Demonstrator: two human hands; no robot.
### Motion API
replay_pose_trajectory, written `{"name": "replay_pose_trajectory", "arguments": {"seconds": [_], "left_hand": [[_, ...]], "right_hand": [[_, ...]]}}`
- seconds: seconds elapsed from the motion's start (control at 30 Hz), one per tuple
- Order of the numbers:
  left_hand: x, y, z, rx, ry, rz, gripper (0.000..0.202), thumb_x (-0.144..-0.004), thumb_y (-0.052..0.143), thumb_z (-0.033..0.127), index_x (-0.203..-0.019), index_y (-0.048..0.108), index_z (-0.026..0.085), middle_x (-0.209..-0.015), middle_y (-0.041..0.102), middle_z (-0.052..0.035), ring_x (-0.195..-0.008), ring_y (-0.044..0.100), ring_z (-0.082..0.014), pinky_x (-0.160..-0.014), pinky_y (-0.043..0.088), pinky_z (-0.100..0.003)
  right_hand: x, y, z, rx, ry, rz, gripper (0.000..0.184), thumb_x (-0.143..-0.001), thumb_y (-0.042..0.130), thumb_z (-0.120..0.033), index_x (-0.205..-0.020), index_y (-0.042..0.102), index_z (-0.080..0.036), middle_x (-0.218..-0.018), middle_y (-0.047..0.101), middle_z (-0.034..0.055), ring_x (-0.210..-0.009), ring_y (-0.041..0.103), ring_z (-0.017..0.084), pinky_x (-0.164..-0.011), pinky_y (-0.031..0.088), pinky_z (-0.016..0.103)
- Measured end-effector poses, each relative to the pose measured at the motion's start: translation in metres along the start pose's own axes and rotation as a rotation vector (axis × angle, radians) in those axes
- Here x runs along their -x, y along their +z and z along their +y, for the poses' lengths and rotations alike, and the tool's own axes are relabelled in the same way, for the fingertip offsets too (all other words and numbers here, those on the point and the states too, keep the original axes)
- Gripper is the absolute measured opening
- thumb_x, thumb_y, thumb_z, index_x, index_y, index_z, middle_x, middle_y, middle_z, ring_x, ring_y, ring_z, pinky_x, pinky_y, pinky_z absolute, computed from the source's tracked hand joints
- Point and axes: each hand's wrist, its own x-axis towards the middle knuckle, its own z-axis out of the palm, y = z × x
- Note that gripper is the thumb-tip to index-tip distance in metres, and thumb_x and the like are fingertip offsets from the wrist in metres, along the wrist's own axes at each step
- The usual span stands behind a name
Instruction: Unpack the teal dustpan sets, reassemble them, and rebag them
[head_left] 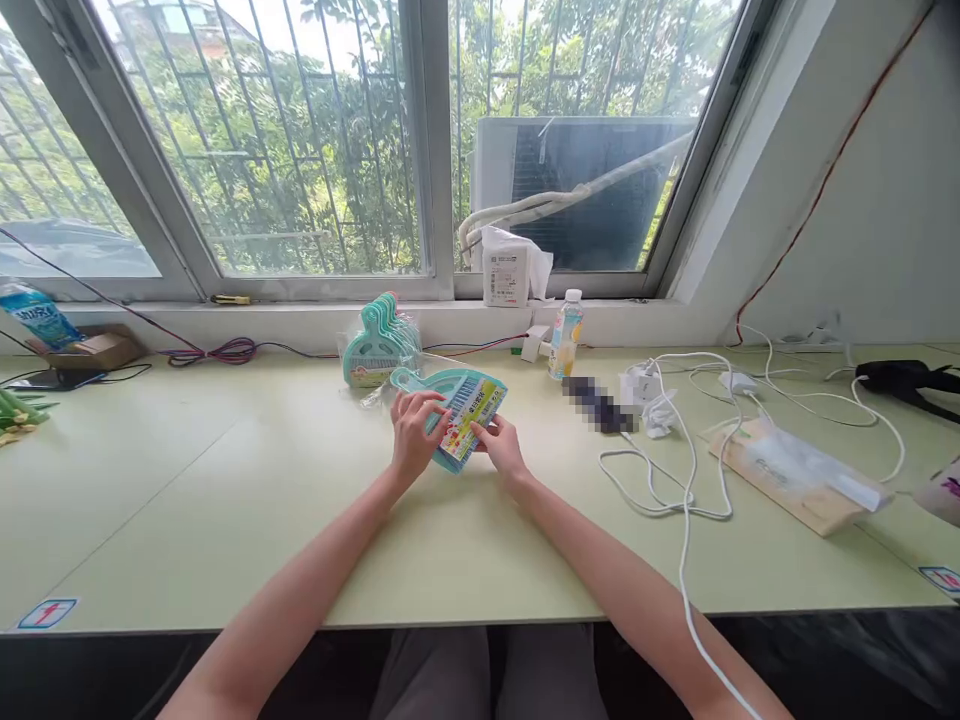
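Note:
Over the table in front of me, I hold a small teal dustpan (446,378) tilted between both hands. It has a looped handle at its upper left, what look like blue brush bristles, and a yellow printed label card (480,405) across its front. My left hand (414,428) is closed on its left side, with the fingers lying over the card's edge. At the lower right, my right hand (502,447) grips the card's edge, thumb on the front and fingers partly hidden behind. Just behind stands a row of several similar teal dustpans (373,348) in clear plastic.
A drink bottle (566,335) and a dark pixelated object (598,405) lie to the right, beside crumpled tissue (658,415). White cables (686,500) loop over the table and my right arm. Farther right is a tissue pack (802,475); a cardboard box (97,350) sits far left.

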Motion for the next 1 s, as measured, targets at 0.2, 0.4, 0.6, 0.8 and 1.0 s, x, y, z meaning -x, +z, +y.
{"name": "replay_pose_trajectory", "arguments": {"seconds": [0.2, 0.4, 0.6, 0.8, 1.0], "left_hand": [[-0.003, 0.000, 0.002, 0.132, -0.439, 0.440, 0.067, -0.080, 0.064, 0.049, -0.134, 0.035, 0.022, -0.151, 0.026, -0.0146, -0.142, 0.022, -0.0262, -0.117, 0.014, -0.048], [-0.007, 0.015, -0.011, 1.127, -0.810, -0.127, 0.067, -0.081, 0.051, 0.067, -0.126, 0.047, 0.018, -0.132, 0.054, -0.0151, -0.127, 0.048, -0.0307, -0.103, 0.043, -0.047], [0.006, 0.026, 0.004, 1.341, -0.856, -0.429, 0.052, -0.078, 0.067, 0.052, -0.116, 0.058, 0.018, -0.117, 0.066, -0.0110, -0.116, 0.058, -0.0307, -0.102, 0.046, -0.048], [0.009, 0.026, 0.013, 1.371, -0.797, -0.464, 0.053, -0.080, 0.066, 0.048, -0.124, 0.054, 0.021, -0.127, 0.060, -0.0099, -0.122, 0.054, -0.0295, -0.105, 0.043, -0.048], [0.012, 0.025, 0.025, 1.300, -0.784, -0.511, 0.053, -0.076, 0.072, 0.038, -0.122, 0.054, 0.021, -0.130, 0.059, -0.0096, -0.124, 0.052, -0.0299, -0.103, 0.043, -0.049]], "right_hand": [[0.004, -0.004, -0.008, -0.085, -0.040, 0.093, 0.028, -0.075, 0.074, -0.033, -0.090, 0.057, -0.017, -0.088, 0.072, 0.0053, -0.081, 0.071, 0.020, -0.077, 0.063, 0.037], [0.006, -0.006, -0.014, -0.099, -0.031, 0.118, 0.026, -0.076, 0.073, -0.032, -0.091, 0.058, -0.017, -0.092, 0.071, 0.0066, -0.089, 0.070, 0.021, -0.081, 0.062, 0.037], [0.006, -0.006, -0.009, -0.126, -0.004, 0.202, 0.017, -0.081, 0.068, -0.025, -0.090, 0.058, -0.016, -0.093, 0.071, 0.0067, -0.085, 0.070, 0.019, -0.082, 0.061, 0.036], [0.005, -0.008, -0.010, -0.183, 0.010, 0.270, 0.015, -0.082, 0.066, -0.023, -0.091, 0.057, -0.016, -0.096, 0.071, 0.0071, -0.089, 0.070, 0.019, -0.083, 0.060, 0.033], [0.004, -0.011, -0.010, -0.187, 0.050, 0.293, 0.014, -0.083, 0.066, -0.025, -0.089, 0.057, -0.017, -0.097, 0.071, 0.0067, -0.090, 0.070, 0.019, -0.083, 0.060, 0.033]]}}
